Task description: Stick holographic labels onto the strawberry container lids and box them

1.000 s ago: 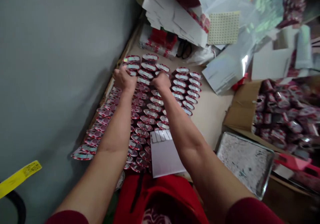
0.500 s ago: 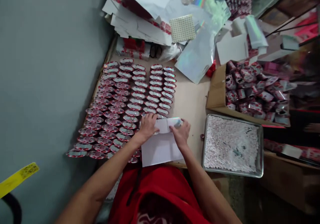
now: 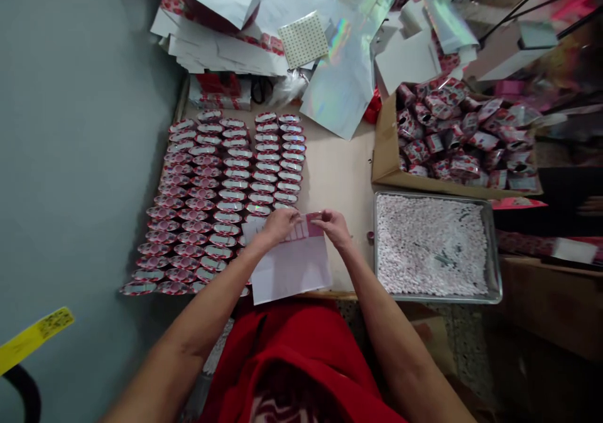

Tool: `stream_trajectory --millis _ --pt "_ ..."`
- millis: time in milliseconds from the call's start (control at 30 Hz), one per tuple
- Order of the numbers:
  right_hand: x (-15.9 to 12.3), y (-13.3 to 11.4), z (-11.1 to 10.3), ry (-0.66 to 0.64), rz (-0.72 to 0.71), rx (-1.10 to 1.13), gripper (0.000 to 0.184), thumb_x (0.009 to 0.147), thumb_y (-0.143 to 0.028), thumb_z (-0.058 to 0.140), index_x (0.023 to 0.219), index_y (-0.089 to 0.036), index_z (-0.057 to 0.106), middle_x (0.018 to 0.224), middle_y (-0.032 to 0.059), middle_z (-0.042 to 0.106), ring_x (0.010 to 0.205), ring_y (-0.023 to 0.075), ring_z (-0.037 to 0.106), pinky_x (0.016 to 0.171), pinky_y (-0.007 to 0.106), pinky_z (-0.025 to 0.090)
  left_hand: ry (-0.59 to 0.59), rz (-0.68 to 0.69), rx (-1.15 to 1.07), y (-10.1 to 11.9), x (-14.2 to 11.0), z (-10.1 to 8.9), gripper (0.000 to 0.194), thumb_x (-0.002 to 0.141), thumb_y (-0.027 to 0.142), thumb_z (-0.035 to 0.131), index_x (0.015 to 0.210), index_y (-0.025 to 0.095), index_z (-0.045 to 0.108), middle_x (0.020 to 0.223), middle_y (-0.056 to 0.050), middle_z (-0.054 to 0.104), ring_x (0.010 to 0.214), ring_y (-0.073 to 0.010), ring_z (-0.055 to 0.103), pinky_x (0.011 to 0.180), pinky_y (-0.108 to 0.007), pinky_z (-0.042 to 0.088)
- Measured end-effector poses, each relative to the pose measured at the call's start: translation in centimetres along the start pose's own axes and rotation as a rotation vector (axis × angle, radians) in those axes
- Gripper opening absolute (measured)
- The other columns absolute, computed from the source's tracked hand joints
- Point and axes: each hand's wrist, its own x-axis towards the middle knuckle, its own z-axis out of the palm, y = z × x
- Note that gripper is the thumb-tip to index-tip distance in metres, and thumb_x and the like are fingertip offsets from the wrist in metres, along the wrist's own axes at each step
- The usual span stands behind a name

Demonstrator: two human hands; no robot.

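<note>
Between my two hands is a thin pink and white printed card (image 3: 301,228), its far edge raised. My left hand (image 3: 280,224) is closed at the card's left end, with the thumb and fingers together. My right hand (image 3: 333,227) pinches the upper right corner between thumb and fingertips. Below the card lies a plain white sheet (image 3: 292,275) at the front of the table. Rows of red and white oval-topped packs (image 3: 230,193) stand to the left, close by my left hand.
A metal tray of small pale pieces (image 3: 431,247) lies at the right, with a cardboard box (image 3: 384,143) of printed rolled packs (image 3: 452,127) behind it. Stacked white sheets (image 3: 211,52), shiny film (image 3: 346,77) and a dotted sticker sheet (image 3: 304,39) cover the back. A wall (image 3: 75,159) borders the left.
The white pieces under my hands have given way to a pink printed face. My right hand has gone from lying over the piece to pinching its corner. The view has shifted.
</note>
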Motion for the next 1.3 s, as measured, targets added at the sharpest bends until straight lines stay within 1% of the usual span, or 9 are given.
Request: stream_trajectory --millis 100,200,367,533,933,1033,1133,1233,1300 --pt "-0.8 -1.4 -0.4 0.182 -0.266 -0.507 0.027 0.088 -0.026 0.071 0.115 -0.022 0.076 0.112 0.0081 0.077 0.108 0.0291 0.061 0.094 0.042 0.041 -0.036 -0.023 -0.116 0.1 0.8 0.5 0.026 0.095 0.033 0.056 0.084 0.018 0.074 0.076 -0.003 0.068 0.072 -0.0175 0.057 0.067 -0.028 0.037" --pt "-1.6 -1.7 -0.1 0.149 -0.519 -0.838 0.032 0.102 -0.026 0.06 0.133 -0.027 0.07 0.133 0.008 0.072 0.124 0.0305 0.055 0.102 0.045 0.032 -0.058 -0.019 -0.194 -0.5 1.4 0.4 0.026 0.089 0.035 0.058 0.072 0.017 0.068 0.067 0.001 0.061 0.067 -0.0151 0.051 0.065 -0.026 0.035" --pt "-3.7 0.0 1.3 0.104 -0.642 -1.0 0.04 0.108 -0.026 0.048 0.146 -0.02 0.059 0.148 0.0124 0.063 0.128 0.029 0.054 0.103 0.045 0.03 -0.146 -0.089 -0.444 -1.8 1.0 0.1 0.027 0.079 0.04 0.059 0.067 0.016 0.063 0.063 0.003 0.053 0.063 -0.0129 0.044 0.062 -0.025 0.033" --pt "-5.8 1.1 1.5 0.086 -0.707 -0.986 0.039 0.107 -0.02 0.049 0.144 -0.022 0.06 0.151 0.0111 0.06 0.136 0.0284 0.052 0.111 0.045 0.026 -0.127 -0.218 -0.448 -1.7 -0.8 0.6 0.032 0.077 0.045 0.06 0.073 0.015 0.07 0.064 0.002 0.058 0.062 -0.0135 0.045 0.06 -0.025 0.033" --pt "-4.5 0.0 0.4 0.019 -0.872 -0.936 0.03 0.104 -0.021 0.056 0.131 -0.024 0.067 0.14 0.0055 0.07 0.136 0.0279 0.052 0.116 0.043 0.027 -0.117 -0.208 -0.208 -0.2 -2.0 -1.8 0.027 0.088 0.032 0.056 0.085 0.015 0.077 0.077 -0.002 0.072 0.072 -0.0164 0.059 0.066 -0.026 0.039" --pt "-4.5 -0.5 0.8 0.004 -0.871 -0.891 0.026 0.104 -0.02 0.055 0.126 -0.024 0.068 0.128 0.0058 0.074 0.126 0.0254 0.056 0.113 0.042 0.028 -0.074 -0.276 -0.114 0.4 -2.4 -2.3 0.028 0.092 0.03 0.056 0.09 0.017 0.08 0.089 -0.005 0.077 0.081 -0.0183 0.065 0.071 -0.027 0.042" --pt "-5.1 -1.7 1.0 0.006 -0.809 -0.875 0.013 0.1 -0.023 0.059 0.106 -0.023 0.071 0.101 0.0063 0.076 0.108 0.0249 0.06 0.103 0.041 0.033 -0.008 -0.364 0.036 1.6 -2.9 -2.3 0.028 0.096 0.032 0.055 0.096 0.02 0.081 0.1 -0.008 0.079 0.092 -0.0217 0.069 0.076 -0.029 0.045" --pt "-6.5 -4.2 0.5 -0.015 -0.73 -0.906 0.016 0.097 -0.024 0.061 0.083 -0.022 0.068 0.077 0.0048 0.07 0.084 0.0227 0.059 0.092 0.04 0.034 0.062 -0.416 0.133 2.4 -2.8 -1.5 0.03 0.1 0.033 0.052 0.102 0.022 0.08 0.104 -0.011 0.079 0.097 -0.0251 0.071 0.082 -0.033 0.048" --pt "-7.6 -6.8 -0.1 -0.065 -0.647 -0.84 0.017 0.095 -0.024 0.062 0.08 -0.023 0.068 0.07 0.0039 0.068 0.075 0.0212 0.057 0.086 0.039 0.035 0.107 -0.408 0.082 2.4 -2.3 -0.5 0.028 0.1 0.031 0.053 0.101 0.021 0.079 0.103 -0.012 0.078 0.099 -0.0263 0.071 0.087 -0.036 0.05"
